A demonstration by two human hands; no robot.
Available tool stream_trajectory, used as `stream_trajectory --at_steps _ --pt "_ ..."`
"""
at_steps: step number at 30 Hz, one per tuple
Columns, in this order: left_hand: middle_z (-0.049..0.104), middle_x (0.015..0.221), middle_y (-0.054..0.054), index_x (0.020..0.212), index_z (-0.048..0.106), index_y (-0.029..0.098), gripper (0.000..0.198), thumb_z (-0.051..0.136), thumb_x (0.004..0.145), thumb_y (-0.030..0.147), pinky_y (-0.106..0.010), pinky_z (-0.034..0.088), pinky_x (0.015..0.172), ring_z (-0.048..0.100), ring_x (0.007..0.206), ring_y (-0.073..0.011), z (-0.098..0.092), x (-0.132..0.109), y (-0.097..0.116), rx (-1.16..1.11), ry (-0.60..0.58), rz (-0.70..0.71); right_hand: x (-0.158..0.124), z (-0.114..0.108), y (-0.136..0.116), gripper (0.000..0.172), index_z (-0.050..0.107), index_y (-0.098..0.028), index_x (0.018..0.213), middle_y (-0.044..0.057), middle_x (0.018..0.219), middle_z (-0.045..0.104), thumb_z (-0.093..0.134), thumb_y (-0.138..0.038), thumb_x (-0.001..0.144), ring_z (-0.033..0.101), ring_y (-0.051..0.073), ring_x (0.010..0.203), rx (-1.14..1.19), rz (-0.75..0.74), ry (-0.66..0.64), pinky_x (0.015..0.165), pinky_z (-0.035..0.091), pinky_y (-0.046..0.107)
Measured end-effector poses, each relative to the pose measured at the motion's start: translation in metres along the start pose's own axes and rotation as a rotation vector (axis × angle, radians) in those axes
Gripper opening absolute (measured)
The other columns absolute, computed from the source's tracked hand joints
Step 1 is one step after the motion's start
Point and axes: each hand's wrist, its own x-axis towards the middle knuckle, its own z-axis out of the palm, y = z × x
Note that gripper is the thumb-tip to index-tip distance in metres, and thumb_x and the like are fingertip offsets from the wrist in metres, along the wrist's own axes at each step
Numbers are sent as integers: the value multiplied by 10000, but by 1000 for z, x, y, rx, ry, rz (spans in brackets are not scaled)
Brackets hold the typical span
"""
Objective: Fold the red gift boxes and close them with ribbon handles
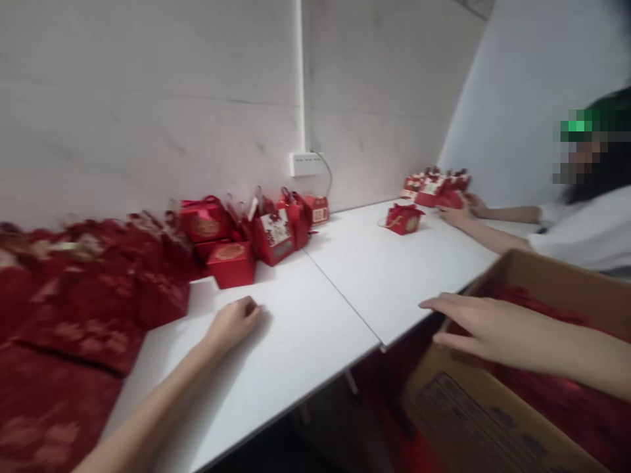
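Observation:
My left hand (pixel 233 323) rests on the white table (pixel 305 315) with its fingers curled under, and I see nothing in it. A red gift box (pixel 231 264) stands just beyond it. My right hand (pixel 476 322) is stretched out flat with fingers extended, hovering over the rim of a brown cardboard box (pixel 497 420) at the table's front edge. It holds nothing. Red material (pixel 542 387) lies inside that box.
Blurred red boxes (pixel 73 309) pile up at the left. More red gift boxes (pixel 276 230) stand along the wall, one alone (pixel 404 219) farther right. Another person's hands (pixel 458 211) touch a group of red boxes (pixel 436 187) at the far right. A white socket (pixel 306 164) hangs on the wall.

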Motion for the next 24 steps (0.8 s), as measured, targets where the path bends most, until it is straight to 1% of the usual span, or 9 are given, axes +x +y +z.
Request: stream_trajectory --at_steps 2,5,8,11,14,16,18,21,24 --pt "662 736 -85 698 561 187 194 442 785 312 -327 391 664 595 703 -236 2 -1 0 -36 48 -2 50 -1 -57 470 616 -227 1184 135 1147 636 531 -475 794 621 357 1001 -59 -182 -99 890 480 544" --pt "665 774 -48 745 578 205 177 428 814 270 -302 422 698 597 733 -205 3 -9 -8 -140 68 71 118 18 -137 503 553 -141 1259 173 1232 567 546 -372 812 584 354 1073 -50 -408 -163 938 456 522" --pt "649 751 -28 733 575 220 167 445 822 272 -295 439 688 583 703 -189 1 -16 -16 -247 97 121 181 54 -194 619 508 -54 1295 226 1279 505 664 -254 730 518 381 1178 108 -501 -73 1010 410 500" --pt "633 760 -36 771 573 218 149 450 823 284 -319 451 694 568 686 -195 0 -16 -22 -353 197 104 233 88 -228 788 302 -26 1432 269 1473 259 645 -288 773 323 392 1353 212 -467 35 1096 319 492" --pt "591 919 -80 942 536 198 204 452 813 333 -374 440 838 555 853 -233 -1 -10 -28 -468 448 5 256 116 -242 742 284 -69 1444 248 1533 136 564 -399 841 220 368 1411 327 -403 115 1130 263 502" --pt "519 1080 -121 1048 471 183 305 446 807 368 -422 358 986 486 1056 -265 -1 -5 -33 -560 647 -89 254 134 -242 683 286 -122 1442 212 1547 126 524 -392 862 243 316 1414 386 -387 153 1136 275 472" --pt "443 1195 -146 1100 424 180 369 426 815 414 -446 270 1060 396 1190 -280 -3 0 -39 -675 782 -183 242 149 -235 637 297 -151 1427 186 1553 121 511 -364 866 254 277 1415 435 -422 206 1137 288 444" --pt "430 1249 -126 1140 406 210 429 364 839 513 -406 290 1047 393 1234 -259 -5 5 -46 -878 850 -263 219 161 -221 487 457 -138 1289 199 1522 197 516 -371 865 287 295 1395 510 -653 325 1109 333 458" --pt "500 1202 -88 1139 415 239 484 298 833 595 -343 393 940 486 1159 -222 -6 6 -45 -1058 829 -231 205 156 -209 218 600 -163 879 193 1347 436 505 -359 868 450 306 1267 628 -879 438 1034 410 454"
